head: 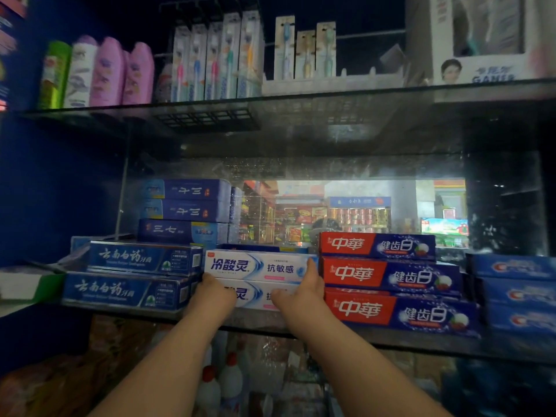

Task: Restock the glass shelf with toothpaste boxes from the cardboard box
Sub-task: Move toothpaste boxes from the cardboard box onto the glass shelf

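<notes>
Toothpaste boxes, white [258, 267], lie two high at the front middle of the glass shelf [421, 346], bracketed end to end by both hands. The left hand [215, 291] has its fingers curled against the left end of the pair, at the seam between the two. How far they wrap behind is hidden. The right hand [301, 293] lays fairly straight fingers up the right end of the upper one, with the thumb across the front of the lower one, so it appears to press rather than clasp. The pair sits slightly behind the front line of its neighbours, which suggests a final squaring or seating step. Touching on the left are two blue boxes [144, 258], stacked, with dark blue boxes [186, 210] three high behind them. Just beside on the right stand red-and-blue boxes [391, 275], several high, and further blue boxes [514, 291] at the far right. The front row therefore reads as largely filled, though open space remains above the white pair and behind it. The cardboard box is out of view, so the stock left to place cannot be judged. Above, an upper shelf [331, 94] carries toothbrush packs [216, 58] and pink bottles [120, 73].
</notes>
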`<state>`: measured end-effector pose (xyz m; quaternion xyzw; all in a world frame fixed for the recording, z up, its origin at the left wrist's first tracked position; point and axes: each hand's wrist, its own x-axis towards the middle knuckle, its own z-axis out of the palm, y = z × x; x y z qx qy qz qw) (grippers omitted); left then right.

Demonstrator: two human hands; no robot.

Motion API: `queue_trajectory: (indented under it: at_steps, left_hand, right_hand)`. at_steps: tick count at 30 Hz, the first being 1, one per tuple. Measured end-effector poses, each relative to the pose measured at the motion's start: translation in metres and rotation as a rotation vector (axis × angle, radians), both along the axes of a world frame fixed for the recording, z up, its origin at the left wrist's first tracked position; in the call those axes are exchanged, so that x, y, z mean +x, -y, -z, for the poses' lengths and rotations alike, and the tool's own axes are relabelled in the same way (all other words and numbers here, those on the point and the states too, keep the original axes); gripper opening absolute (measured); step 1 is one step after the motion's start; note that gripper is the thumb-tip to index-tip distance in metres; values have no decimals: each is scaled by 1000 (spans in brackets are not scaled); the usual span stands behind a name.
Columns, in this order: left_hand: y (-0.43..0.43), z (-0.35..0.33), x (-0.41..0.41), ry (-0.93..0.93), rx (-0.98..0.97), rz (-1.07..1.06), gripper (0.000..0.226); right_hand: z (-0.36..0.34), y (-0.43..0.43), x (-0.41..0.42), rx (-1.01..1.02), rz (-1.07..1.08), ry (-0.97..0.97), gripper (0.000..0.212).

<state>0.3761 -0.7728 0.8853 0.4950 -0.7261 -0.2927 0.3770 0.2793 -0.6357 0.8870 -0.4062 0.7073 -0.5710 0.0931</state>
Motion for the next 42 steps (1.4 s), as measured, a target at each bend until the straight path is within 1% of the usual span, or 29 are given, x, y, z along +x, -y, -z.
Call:
queue_trajectory:
  at_steps: [2,8,11,13,15,16,18,19,21,23,27,29,30,31,32,33,34,35,37,38,39,42]
  left_hand:
    - [0,-2,-2,6,19,-12,59]
    - [3,-4,-5,30,55,-6,62]
    - [-1,-3,-3,-4,51,9,57]
    - [-11,3,0,3,-51,-22,60]
    - [-29,14,3,11,-244,-51,66]
    - [-42,20,2,-16,-344,-22,64]
    - [-77,26,-5,-109,-467,160,60]
    - [-97,25,-12,-162,-476,274,60]
    - [-133,20,-30,-256,-416,455,61]
    - [-157,14,-48,-313,-340,545,59]
    - [-173,8,-71,-292,-210,639,44]
    - [-171,5,-76,-356,-148,615,36]
    - [-168,2,-76,-389,-123,591,35]
    - [-163,0,-76,-383,-86,571,41]
    - [-160,-2,-76,-353,-36,554,53]
    - [-156,-4,-77,-321,33,558,70]
    - [-152,-7,-79,-318,120,578,80]
    - [-151,-9,-81,-344,194,617,78]
    - [-153,-15,-86,-406,293,681,54]
    - [-152,-17,-91,-428,324,691,47]
    - [-153,-20,-94,-434,339,691,45]
    - [-148,-20,-100,-460,383,661,48]
  right_hand:
    - [-2,-1,1,8,-18,-2,99]
    - [0,-2,1,4,-63,-4,106]
    - [-2,-4,2,-10,-62,0,106]
    - [1,-9,7,-2,-82,-23,105]
    - [6,-26,13,-35,-160,-37,101]
    - [8,-38,14,-79,-198,-48,96]
    - [8,-67,9,-183,-194,-101,82]
    - [6,-81,2,-229,-153,-123,77]
    - [1,-105,-17,-274,-34,-124,73]
    - [-2,-123,-31,-307,36,-105,68]
    - [5,-152,-56,-356,89,-101,59]
    - [4,-170,-73,-390,179,-125,50]
    - [3,-178,-83,-410,225,-121,46]
    - [3,-185,-95,-422,269,-106,43]
    - [2,-190,-106,-422,302,-86,43]
    - [2,-194,-116,-404,329,-64,45]
    - [2,-197,-125,-372,340,-37,49]
    - [1,-198,-133,-340,331,6,53]
    - [-2,-196,-143,-303,267,129,54]
    - [-5,-195,-146,-282,229,191,51]
    - [-8,-193,-150,-260,192,247,47]
    - [-16,-184,-164,-239,90,403,57]
